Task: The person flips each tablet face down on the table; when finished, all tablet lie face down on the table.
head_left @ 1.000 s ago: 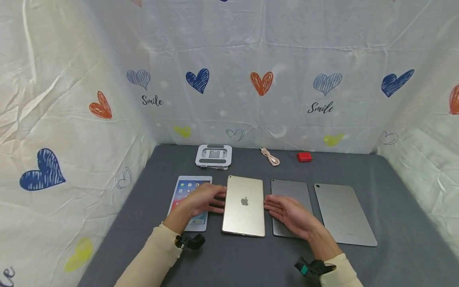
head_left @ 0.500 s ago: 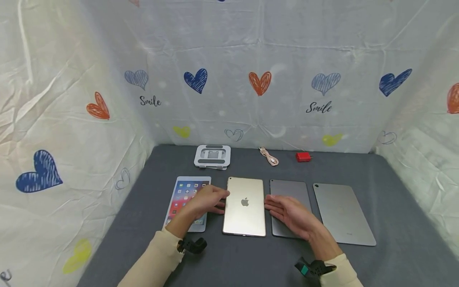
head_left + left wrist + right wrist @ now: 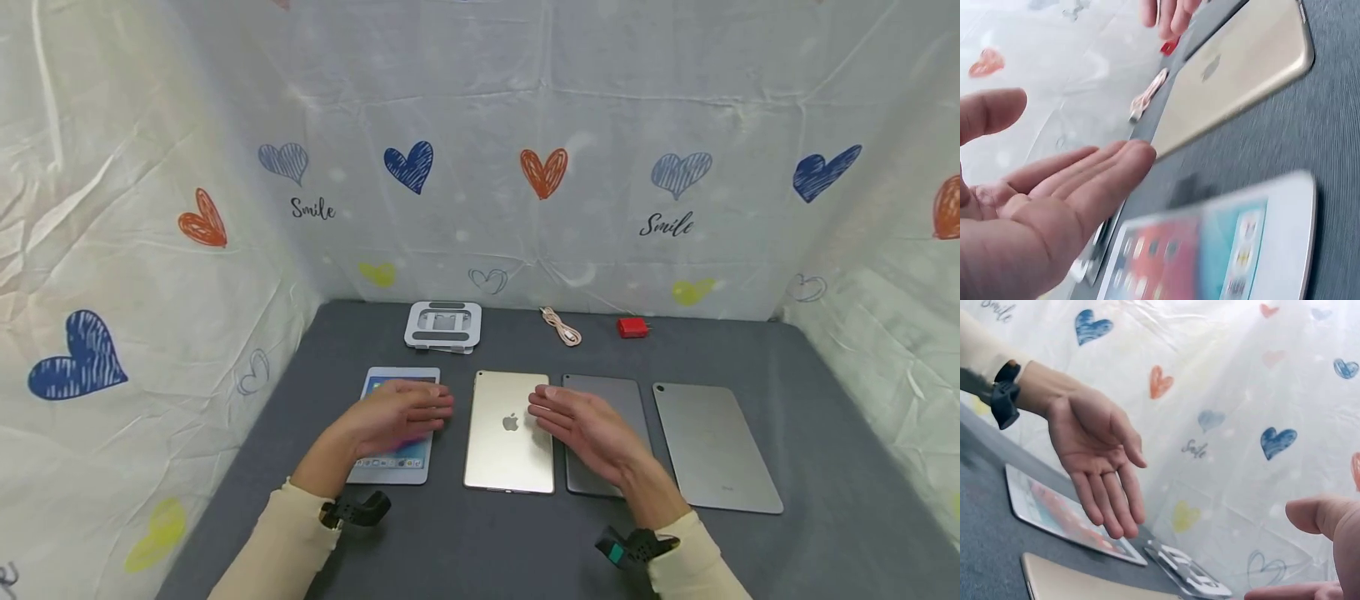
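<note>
My left hand (image 3: 393, 417) hovers over the white tablet (image 3: 390, 475), whose lit screen shows app icons; its fingers are straight and hold nothing. The right hand (image 3: 588, 425), also with straight fingers and nothing in it, is raised over the gap between the gold tablet (image 3: 498, 458) and a dark grey tablet (image 3: 600, 387). The gold one lies face down between the hands with its apple logo up. In the right wrist view, the left palm (image 3: 1094, 437) faces inward above the white tablet. A silver-grey tablet (image 3: 716, 442), face down, lies at the right end of the row.
Along the back of the grey table (image 3: 480, 550) lie a folded silver tablet stand (image 3: 444, 325), a coiled pinkish cable (image 3: 561, 327) and a red charger plug (image 3: 633, 327). A white curtain (image 3: 480, 108) printed with hearts closes off the back and sides.
My left hand has moved left from the gold tablet's edge to over the white tablet. The right hand has shifted slightly up and left, overlapping the gold tablet's right edge. The tablets stay in place.
</note>
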A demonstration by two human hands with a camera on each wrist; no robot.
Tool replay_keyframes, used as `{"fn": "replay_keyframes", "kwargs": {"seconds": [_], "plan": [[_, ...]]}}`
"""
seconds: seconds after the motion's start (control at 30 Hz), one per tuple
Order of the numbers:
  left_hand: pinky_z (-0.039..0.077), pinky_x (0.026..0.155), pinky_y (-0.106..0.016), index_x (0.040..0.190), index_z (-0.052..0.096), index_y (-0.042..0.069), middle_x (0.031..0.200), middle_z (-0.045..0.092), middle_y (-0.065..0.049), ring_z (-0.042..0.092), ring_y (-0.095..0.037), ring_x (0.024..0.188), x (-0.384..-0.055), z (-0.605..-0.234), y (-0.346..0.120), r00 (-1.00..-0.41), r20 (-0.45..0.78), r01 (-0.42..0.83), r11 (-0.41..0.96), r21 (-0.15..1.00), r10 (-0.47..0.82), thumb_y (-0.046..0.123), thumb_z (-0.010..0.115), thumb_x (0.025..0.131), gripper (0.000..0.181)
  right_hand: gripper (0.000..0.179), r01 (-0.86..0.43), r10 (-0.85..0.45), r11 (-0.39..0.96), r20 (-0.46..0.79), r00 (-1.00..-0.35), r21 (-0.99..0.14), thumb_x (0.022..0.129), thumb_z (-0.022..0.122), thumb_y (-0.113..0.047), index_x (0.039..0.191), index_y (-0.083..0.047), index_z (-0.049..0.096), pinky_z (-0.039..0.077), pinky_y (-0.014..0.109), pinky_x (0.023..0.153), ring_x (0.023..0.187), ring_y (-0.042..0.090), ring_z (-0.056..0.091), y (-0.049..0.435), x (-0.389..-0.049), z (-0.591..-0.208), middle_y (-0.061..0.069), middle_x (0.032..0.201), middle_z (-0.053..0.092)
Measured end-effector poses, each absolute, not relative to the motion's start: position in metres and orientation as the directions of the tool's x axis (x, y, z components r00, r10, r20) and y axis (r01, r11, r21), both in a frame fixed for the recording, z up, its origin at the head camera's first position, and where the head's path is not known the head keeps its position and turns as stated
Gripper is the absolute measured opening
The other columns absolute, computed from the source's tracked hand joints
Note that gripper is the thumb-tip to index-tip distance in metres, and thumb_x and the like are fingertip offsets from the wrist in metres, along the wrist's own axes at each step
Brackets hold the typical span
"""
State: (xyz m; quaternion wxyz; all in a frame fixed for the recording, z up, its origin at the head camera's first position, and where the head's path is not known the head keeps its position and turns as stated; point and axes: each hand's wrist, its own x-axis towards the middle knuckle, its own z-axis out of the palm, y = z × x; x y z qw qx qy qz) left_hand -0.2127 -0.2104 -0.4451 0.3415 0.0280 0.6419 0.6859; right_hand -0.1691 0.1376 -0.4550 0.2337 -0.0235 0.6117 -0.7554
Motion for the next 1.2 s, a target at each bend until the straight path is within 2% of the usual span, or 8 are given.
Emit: {"fn": "replay_keyframes", "kwargs": {"seconds": [0.07,0.2,0.37,0.5,0.63,0.77,1.07,1.2], "plan": [[0.038,0.13,-0.051,0.166,0.033,-0.01,0.172,0.039,-0.029,0.04,-0.041,0.161,-0.211,-0.443,-0.224,-0.757,-0.391,-0.458,0.001,0.889,0.523,0.02,0.056,0.116,0.063,0.067,0.324,-0.387,-0.161,-0.242,-0.89,-0.932,0.115,0.056,-0.025,0.168,0.009,0.03,0.044,0.04,0.128,0.161,0.04,0.04,0.131,-0.172,-0.454,0.028,0.175,0.035],[0.04,0.126,-0.052,0.167,0.031,-0.011,0.171,0.038,-0.03,0.042,-0.044,0.158,-0.208,-0.438,-0.252,-0.76,-0.372,-0.465,-0.046,0.884,0.533,0.016,0.054,0.116,0.062,0.066,0.331,-0.405,-0.188,-0.234,-0.884,-0.925,0.114,0.061,-0.02,0.165,0.011,0.034,0.049,0.039,0.123,0.158,0.041,0.045,0.115,-0.18,-0.453,0.031,0.171,0.039],[0.045,0.122,-0.054,0.164,0.032,-0.015,0.165,0.048,-0.03,0.057,-0.041,0.149,-0.205,-0.433,-0.285,-0.779,-0.341,-0.381,0.034,0.924,0.527,0.016,0.054,0.117,0.06,0.065,0.352,-0.435,-0.188,-0.243,-0.867,-0.917,0.112,0.063,-0.019,0.163,0.013,0.038,0.05,0.042,0.123,0.155,0.041,0.049,0.093,-0.189,-0.453,0.032,0.168,0.043],[0.049,0.121,-0.051,0.163,0.034,-0.015,0.162,0.054,-0.026,0.061,-0.036,0.146,-0.203,-0.429,-0.309,-0.798,-0.319,-0.316,0.095,0.944,0.512,0.018,0.053,0.117,0.06,0.064,0.362,-0.46,-0.163,-0.254,-0.851,-0.918,0.111,0.064,-0.02,0.161,0.013,0.04,0.049,0.044,0.124,0.155,0.042,0.05,0.076,-0.194,-0.454,0.031,0.167,0.046],[0.05,0.121,-0.049,0.164,0.035,-0.014,0.16,0.059,-0.02,0.064,-0.031,0.144,-0.2,-0.423,-0.328,-0.81,-0.327,-0.314,0.111,0.943,0.486,0.02,0.054,0.117,0.061,0.061,0.375,-0.47,-0.133,-0.275,-0.839,-0.918,0.111,0.065,-0.022,0.159,0.011,0.046,0.049,0.045,0.125,0.153,0.041,0.052,0.061,-0.197,-0.456,0.031,0.164,0.05],[0.051,0.121,-0.047,0.166,0.026,-0.015,0.16,0.06,-0.018,0.065,-0.028,0.143,-0.198,-0.42,-0.345,-0.804,-0.343,-0.346,0.088,0.934,0.485,0.019,0.052,0.117,0.064,0.059,0.416,-0.472,-0.131,-0.312,-0.825,-0.9,0.11,0.067,-0.022,0.156,0.011,0.05,0.047,0.047,0.127,0.152,0.039,0.055,0.047,-0.2,-0.46,0.029,0.162,0.053],[0.058,0.116,-0.042,0.164,0.022,-0.02,0.165,0.048,-0.032,0.068,-0.025,0.137,-0.206,-0.432,-0.364,-0.816,-0.412,-0.375,0.171,0.911,0.405,0.024,0.054,0.117,0.071,0.061,0.476,-0.46,-0.148,-0.366,-0.809,-0.867,0.108,0.07,-0.024,0.155,0.01,0.051,0.041,0.05,0.131,0.153,0.039,0.052,0.022,-0.199,-0.471,0.026,0.162,0.054],[0.059,0.114,-0.043,0.16,0.026,-0.023,0.158,0.054,-0.034,0.07,-0.025,0.132,-0.208,-0.441,-0.37,-0.81,-0.438,-0.398,0.184,0.899,0.389,0.023,0.054,0.117,0.069,0.061,0.492,-0.461,-0.152,-0.379,-0.802,-0.857,0.106,0.072,-0.024,0.152,0.011,0.053,0.044,0.05,0.128,0.15,0.039,0.056,0.014,-0.197,-0.474,0.026,0.158,0.059]]}}
